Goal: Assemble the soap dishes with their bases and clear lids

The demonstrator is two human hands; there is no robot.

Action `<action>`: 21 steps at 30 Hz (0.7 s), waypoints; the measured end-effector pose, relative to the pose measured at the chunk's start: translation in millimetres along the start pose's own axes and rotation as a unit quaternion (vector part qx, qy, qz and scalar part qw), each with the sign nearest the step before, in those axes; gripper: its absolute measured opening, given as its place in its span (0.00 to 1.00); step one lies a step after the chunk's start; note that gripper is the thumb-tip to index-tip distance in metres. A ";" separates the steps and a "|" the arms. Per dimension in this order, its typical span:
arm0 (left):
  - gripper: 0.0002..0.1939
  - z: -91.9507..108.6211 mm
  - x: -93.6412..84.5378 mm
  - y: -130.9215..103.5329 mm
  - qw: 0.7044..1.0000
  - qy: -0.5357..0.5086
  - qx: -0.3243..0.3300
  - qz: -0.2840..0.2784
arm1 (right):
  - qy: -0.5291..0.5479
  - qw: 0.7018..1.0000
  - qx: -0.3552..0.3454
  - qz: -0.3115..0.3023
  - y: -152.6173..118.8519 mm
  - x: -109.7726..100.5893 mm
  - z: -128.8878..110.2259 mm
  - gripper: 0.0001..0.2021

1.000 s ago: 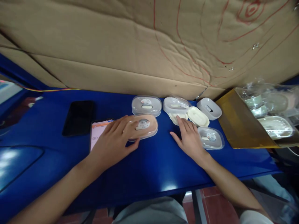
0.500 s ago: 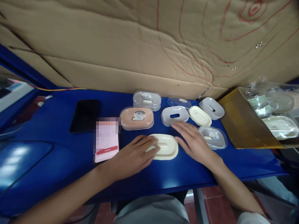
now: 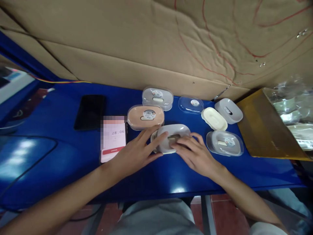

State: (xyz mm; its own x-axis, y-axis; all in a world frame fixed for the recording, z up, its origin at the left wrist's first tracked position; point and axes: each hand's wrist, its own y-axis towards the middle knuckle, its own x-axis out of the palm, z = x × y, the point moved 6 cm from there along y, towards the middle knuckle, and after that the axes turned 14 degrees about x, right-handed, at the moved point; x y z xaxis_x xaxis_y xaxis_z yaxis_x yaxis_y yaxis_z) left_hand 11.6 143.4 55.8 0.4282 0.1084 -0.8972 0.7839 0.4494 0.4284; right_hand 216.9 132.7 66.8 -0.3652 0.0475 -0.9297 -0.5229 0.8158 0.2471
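Observation:
A grey oval soap dish piece (image 3: 176, 129) with a long slot sits over a cream oval base (image 3: 169, 152), whose edge shows beneath it. My left hand (image 3: 144, 147) grips the left end, index finger lying across the top and thumb along the near side. Curled over the right end and slot are the fingers of my right hand (image 3: 195, 151); some fingertips are hidden. Just behind stands a pink soap dish (image 3: 137, 119) under a clear lid. To the right is a lidded grey soap dish (image 3: 220, 148).
Along the back are another lidded grey dish (image 3: 146, 98), a clear lid (image 3: 186, 104), a cream base (image 3: 214, 117) and a grey piece (image 3: 232, 111). A cardboard box (image 3: 259, 130) of wrapped dishes bounds the right. Two phones, one lit (image 3: 114, 138), one dark (image 3: 89, 112), lie left.
The slotted grey piece has come from the back row towards me, onto the cream base. My right hand has moved with it, and both hands now hold it. The view has shifted slightly.

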 end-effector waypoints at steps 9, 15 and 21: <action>0.24 1.3 0.0 -0.9 0.998 -0.012 0.046 -0.047 | 0.041 0.999 -0.017 -0.030 -0.3 5.7 6.8 0.28; 0.26 6.8 1.2 -1.8 0.995 0.028 0.065 -0.071 | 0.004 0.975 0.208 0.075 29.7 0.2 65.0 0.30; 0.27 4.5 0.6 -4.9 0.995 0.019 0.060 -0.074 | -0.073 0.964 0.250 0.059 50.0 18.8 89.8 0.33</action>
State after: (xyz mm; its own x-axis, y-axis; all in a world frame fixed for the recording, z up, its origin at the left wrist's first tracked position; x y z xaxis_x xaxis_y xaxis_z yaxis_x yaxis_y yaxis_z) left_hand 10.1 137.3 53.6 0.2889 0.0830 -0.9537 0.8859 0.3545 0.2992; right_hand 253.0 226.2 37.1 -0.2673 0.2070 -0.9411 -0.0349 0.9739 0.2242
